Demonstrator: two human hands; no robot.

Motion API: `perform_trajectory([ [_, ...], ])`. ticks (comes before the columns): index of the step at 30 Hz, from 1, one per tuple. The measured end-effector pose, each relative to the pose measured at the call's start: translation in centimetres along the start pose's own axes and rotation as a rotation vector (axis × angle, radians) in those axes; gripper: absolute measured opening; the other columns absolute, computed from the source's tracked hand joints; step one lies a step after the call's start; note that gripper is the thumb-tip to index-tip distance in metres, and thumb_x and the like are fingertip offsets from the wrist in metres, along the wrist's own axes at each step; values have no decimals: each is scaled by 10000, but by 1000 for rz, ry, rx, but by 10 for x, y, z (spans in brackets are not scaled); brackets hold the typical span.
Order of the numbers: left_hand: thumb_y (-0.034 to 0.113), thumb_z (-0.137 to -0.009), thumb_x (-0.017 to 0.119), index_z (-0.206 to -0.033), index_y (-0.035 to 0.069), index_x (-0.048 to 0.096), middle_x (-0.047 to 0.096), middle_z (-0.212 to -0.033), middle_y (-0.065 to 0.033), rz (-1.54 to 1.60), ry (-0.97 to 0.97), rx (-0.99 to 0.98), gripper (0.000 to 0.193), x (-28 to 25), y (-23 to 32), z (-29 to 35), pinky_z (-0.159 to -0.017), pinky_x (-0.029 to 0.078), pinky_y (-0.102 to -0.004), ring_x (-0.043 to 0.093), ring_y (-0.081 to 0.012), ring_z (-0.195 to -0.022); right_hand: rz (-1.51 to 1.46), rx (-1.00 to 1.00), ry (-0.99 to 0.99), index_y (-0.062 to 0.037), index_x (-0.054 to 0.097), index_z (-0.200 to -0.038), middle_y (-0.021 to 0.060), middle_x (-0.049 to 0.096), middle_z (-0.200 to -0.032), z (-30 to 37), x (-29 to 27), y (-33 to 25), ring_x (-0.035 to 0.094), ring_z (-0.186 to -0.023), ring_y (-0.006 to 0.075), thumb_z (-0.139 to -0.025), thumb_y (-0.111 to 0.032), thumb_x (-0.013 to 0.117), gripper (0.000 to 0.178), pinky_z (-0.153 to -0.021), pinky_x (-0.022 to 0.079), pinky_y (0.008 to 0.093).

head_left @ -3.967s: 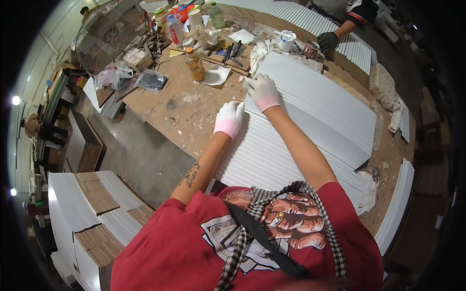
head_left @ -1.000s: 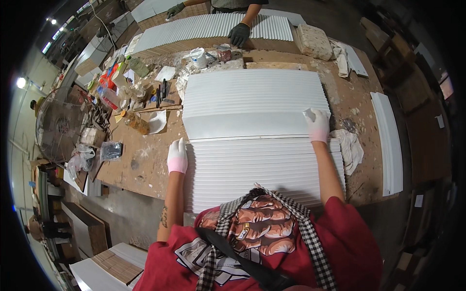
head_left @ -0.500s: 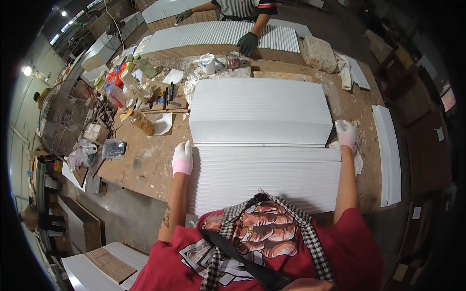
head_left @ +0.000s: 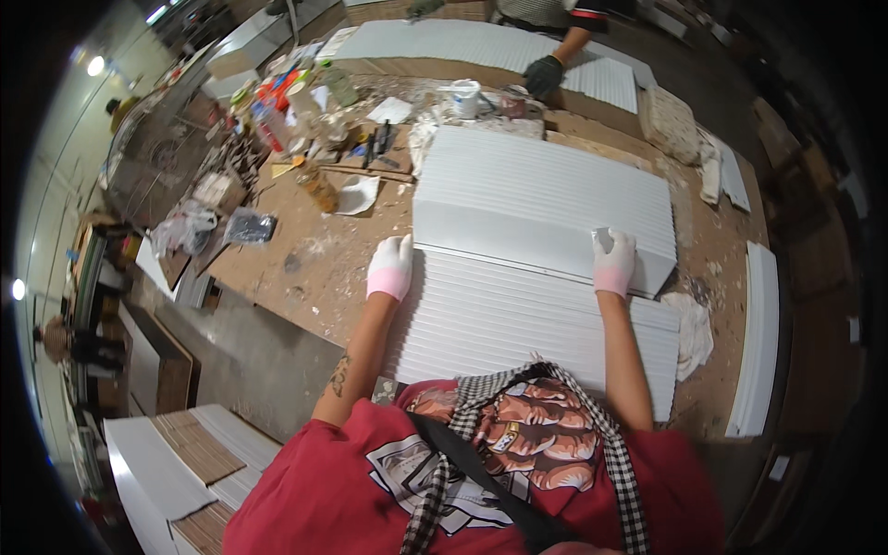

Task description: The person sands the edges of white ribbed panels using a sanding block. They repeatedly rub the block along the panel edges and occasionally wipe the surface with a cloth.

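"White, the lower stack (head_left: 518, 305) of ridged strips. Where was it seen?"

"On the brown surface (head_left: 324, 268), nearest the red shirt (head_left: 305, 490). The upper stack (head_left: 546, 180) was set just beyond it, smooth band toward the wearer."

"Left hand (head_left: 391, 266)?"

"Gloved white and pink, placed at the left edge, near where the stacks met. Fingers curled; whether anything was gripped couldn't be told."

"Right hand (head_left: 614, 262)?"

"Gloved alike, held at the smooth band, toward its right end. A small grey piece (head_left: 599, 238) was pinched in the fingers, kind unclear."

"Around them?"

"A white rag (head_left: 694, 338) was bunched right of the lower stack. Left: an amber bottle (head_left: 317, 190) beside a paper sheet (head_left: 359, 195). Across, a co-worker's dark-gloved hand (head_left: 544, 77) was placed by a far row of strips (head_left: 444, 44)."
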State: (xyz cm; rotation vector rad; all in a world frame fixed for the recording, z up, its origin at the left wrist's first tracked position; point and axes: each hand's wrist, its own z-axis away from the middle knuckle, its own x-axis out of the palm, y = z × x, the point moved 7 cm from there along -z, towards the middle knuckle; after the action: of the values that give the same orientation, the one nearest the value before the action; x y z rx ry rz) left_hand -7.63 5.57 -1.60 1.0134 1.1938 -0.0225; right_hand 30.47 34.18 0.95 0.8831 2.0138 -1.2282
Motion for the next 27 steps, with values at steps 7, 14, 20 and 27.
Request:
perform_trajectory([
  [7,473,-1053,453,-1167,8,693,676,-1138,-286,38,44,21,536,-3,5,3,-996,484,-504,632,-449,-1108,9,-145,-168,-93,716,-1127,165,645,-1168,20,41,-116,642,-1061,390,-804,-235,810,365,-925,527,477],
  [14,436,-1055,459,-1158,-18,688,668,-1168,-282,27,-7,-46,519,-6,12,5,-1010,472,-482,610,-437,-1146,-16,-269,-312,-96,709,-1114,162,640,-1158,41,88,-218,630,-1081,372,-818,-241,789,340,-923,538,486],
  [20,431,-1047,479,-1121,8,705,684,-1119,-264,5,34,15,485,-3,6,3,-973,497,-498,638,-423,-1093,-92,-408,-393,-111,711,-1079,142,635,-1148,59,146,-302,628,-1093,353,-834,-242,768,284,-908,550,477],
  [27,387,-1030,488,-1152,-11,655,648,-1171,-285,-42,-25,-80,448,2,1,-1,-991,477,-503,607,-452,-1133,-121,-491,-480,-85,701,-1109,152,632,-1188,71,166,-372,629,-1119,343,-848,-226,752,300,-932,556,466],
])
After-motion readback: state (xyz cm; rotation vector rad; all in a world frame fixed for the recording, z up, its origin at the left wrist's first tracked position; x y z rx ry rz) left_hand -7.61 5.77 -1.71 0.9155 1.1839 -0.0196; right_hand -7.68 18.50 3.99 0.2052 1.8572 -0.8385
